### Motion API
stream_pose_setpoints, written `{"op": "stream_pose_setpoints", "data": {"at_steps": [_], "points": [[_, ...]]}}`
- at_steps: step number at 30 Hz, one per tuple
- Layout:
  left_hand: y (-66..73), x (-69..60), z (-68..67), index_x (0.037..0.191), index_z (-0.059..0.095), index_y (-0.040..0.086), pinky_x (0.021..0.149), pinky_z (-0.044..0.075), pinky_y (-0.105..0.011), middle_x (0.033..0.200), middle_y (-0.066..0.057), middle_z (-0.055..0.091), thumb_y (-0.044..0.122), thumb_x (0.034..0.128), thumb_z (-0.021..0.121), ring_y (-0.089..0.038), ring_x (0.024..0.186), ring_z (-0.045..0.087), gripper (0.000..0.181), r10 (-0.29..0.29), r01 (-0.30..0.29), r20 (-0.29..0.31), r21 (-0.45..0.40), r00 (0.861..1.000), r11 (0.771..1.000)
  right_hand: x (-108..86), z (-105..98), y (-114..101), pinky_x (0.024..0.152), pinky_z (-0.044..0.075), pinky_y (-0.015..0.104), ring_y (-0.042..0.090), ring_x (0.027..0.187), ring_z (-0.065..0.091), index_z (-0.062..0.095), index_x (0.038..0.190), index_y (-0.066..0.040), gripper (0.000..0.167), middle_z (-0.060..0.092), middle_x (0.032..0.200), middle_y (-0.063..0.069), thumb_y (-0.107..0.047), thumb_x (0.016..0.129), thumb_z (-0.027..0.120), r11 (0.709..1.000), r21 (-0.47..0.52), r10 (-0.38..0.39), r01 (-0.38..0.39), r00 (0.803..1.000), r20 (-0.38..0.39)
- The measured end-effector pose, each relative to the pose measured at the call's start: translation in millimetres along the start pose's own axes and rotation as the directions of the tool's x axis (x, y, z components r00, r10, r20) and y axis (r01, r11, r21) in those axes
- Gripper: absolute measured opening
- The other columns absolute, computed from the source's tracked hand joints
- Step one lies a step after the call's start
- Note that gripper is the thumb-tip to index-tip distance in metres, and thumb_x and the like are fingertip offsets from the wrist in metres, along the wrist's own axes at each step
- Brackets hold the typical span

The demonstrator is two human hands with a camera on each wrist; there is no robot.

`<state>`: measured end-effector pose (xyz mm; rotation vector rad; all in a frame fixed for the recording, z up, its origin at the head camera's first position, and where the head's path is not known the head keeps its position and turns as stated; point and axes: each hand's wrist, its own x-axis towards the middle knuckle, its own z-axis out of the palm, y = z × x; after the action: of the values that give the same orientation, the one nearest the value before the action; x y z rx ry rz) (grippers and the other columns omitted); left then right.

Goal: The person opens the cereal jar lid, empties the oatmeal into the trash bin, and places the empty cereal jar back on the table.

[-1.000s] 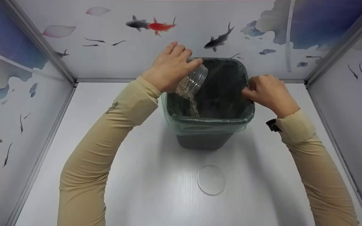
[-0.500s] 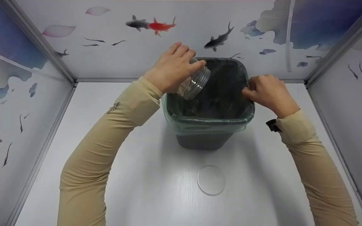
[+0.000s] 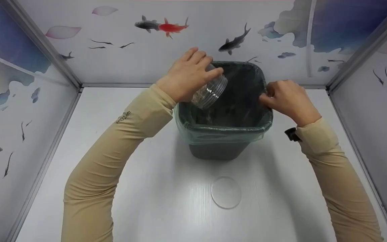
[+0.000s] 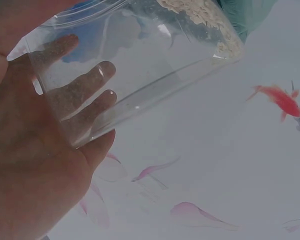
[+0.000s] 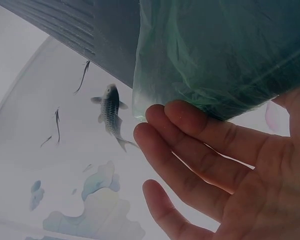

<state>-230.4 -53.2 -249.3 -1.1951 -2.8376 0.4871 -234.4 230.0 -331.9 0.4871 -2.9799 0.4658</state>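
Left hand (image 3: 187, 79) clamped round one tilted jar (image 3: 211, 94), right hand (image 3: 289, 101) clamped on one bin rim (image 3: 225, 129); one disc (image 3: 226, 192).

A clear jar (image 3: 212, 93) with pale flakes (image 4: 202, 12) tilts over a dark bin (image 3: 218, 151).
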Motion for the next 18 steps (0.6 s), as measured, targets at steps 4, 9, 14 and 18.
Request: {"op": "stream_pose_setpoints", "data": {"at_steps": [4, 9, 14, 18], "points": [[2.3, 0.8, -2.1, 0.149, 0.033, 0.019, 0.116, 0.009, -0.045, 0.145, -0.02, 0.037, 0.005, 0.0751, 0.078, -0.036, 0.137, 0.026, 0.087, 0.004, -0.004, 0.01, 0.024, 1.0, 1.0, -0.8, -0.1, 1.1, 0.046, 0.025, 0.034, 0.019, 0.052, 0.033, 0.043, 0.059, -0.01, 0.031, 0.031, 0.054, -0.003, -0.021, 0.084, 0.057, 1.0, -0.004, 0.002, -0.002, 1.0, -0.006], [3.5, -1.8, -1.6, 0.148, 0.035, 0.019, 0.116, 0.01, -0.045, 0.144, -0.02, 0.039, 0.003, 0.0759, 0.077, -0.036, 0.136, 0.028, 0.085, 0.004, -0.003, -0.011, 0.043, 1.0, 0.999, -0.1, -0.4, 1.1, 0.047, 0.028, 0.035, 0.021, 0.053, 0.038, 0.047, 0.061, -0.009, 0.03, 0.037, 0.055, -0.001, -0.023, 0.085, 0.057, 1.0, -0.002, 0.01, -0.01, 1.0, 0.001], [3.7, -4.3, -1.3, 0.148, 0.036, 0.019, 0.116, 0.01, -0.045, 0.144, -0.02, 0.04, 0.002, 0.0772, 0.076, -0.036, 0.136, 0.028, 0.083, 0.008, -0.007, -0.022, 0.04, 1.0, 0.999, -0.3, -0.8, 0.6, 0.047, 0.029, 0.035, 0.022, 0.054, 0.04, 0.049, 0.062, -0.009, 0.028, 0.039, 0.056, 0.0, -0.023, 0.085, 0.057, 1.0, 0.001, 0.018, -0.018, 1.0, 0.006], [3.9, -5.3, -1.7, 0.148, 0.036, 0.019, 0.116, 0.01, -0.045, 0.144, -0.019, 0.04, 0.007, 0.0768, 0.079, -0.036, 0.136, 0.028, 0.085, 0.002, -0.002, -0.008, 0.047, 1.0, 0.999, -0.5, 0.5, -0.5, 0.047, 0.029, 0.035, 0.022, 0.053, 0.04, 0.049, 0.062, -0.009, 0.029, 0.04, 0.056, 0.0, -0.023, 0.086, 0.057, 1.0, 0.001, 0.011, -0.011, 1.0, 0.006]]}}
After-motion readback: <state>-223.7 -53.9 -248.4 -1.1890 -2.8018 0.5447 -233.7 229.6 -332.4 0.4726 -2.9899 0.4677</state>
